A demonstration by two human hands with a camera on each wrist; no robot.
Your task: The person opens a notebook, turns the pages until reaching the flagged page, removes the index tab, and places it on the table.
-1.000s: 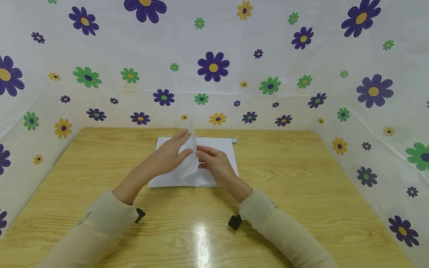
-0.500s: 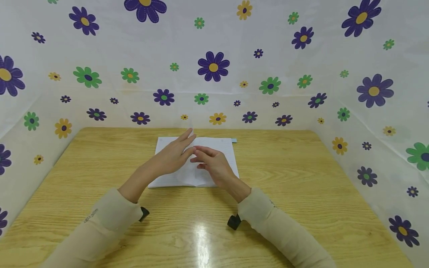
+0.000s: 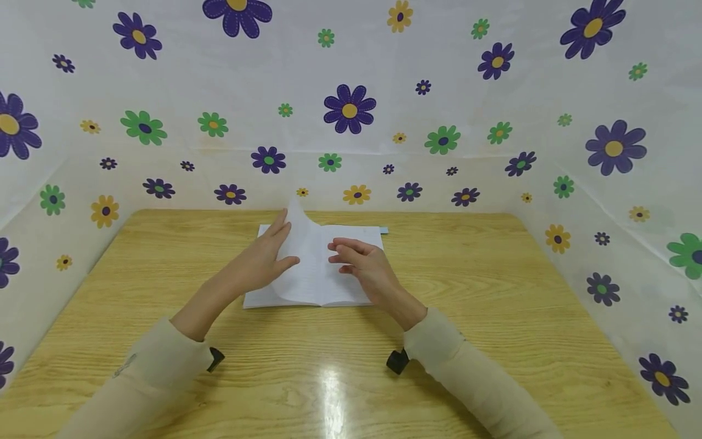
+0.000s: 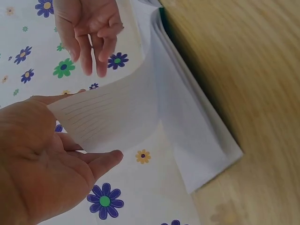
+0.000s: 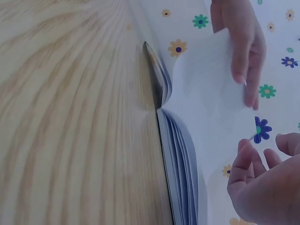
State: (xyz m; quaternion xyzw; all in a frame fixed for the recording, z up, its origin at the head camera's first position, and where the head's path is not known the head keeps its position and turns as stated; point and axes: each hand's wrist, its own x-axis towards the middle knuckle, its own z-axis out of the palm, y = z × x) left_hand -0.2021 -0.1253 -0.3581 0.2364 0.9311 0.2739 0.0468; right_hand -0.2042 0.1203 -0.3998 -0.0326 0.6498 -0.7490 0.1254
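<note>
An open notebook [image 3: 342,289] with lined white pages lies near the table's back edge. One page [image 4: 112,112] stands raised and curves toward the left side, its upper corner above the notebook in the head view. My left hand [image 3: 256,262] is at the free edge of this page, its fingers straight and thumb spread apart, with the page resting against it. Over the right-hand page hovers my right hand [image 3: 375,274], fingers loosely bent and nothing between them. In the right wrist view, the notebook's stacked leaves [image 5: 180,164] show along the lower edge.
The wooden table [image 3: 466,280] spreads around the notebook. A flower-printed white sheet [image 3: 241,85] encloses the back and both sides. From the notebook's far right corner juts a small light-blue tab [image 3: 384,230]. Dark wrist cameras [image 3: 397,361] hang under both sleeves.
The hands met over the notebook's middle half a second ago and are now apart. My left hand has moved left with the raised page; my right has drawn back to the right, off the page.
</note>
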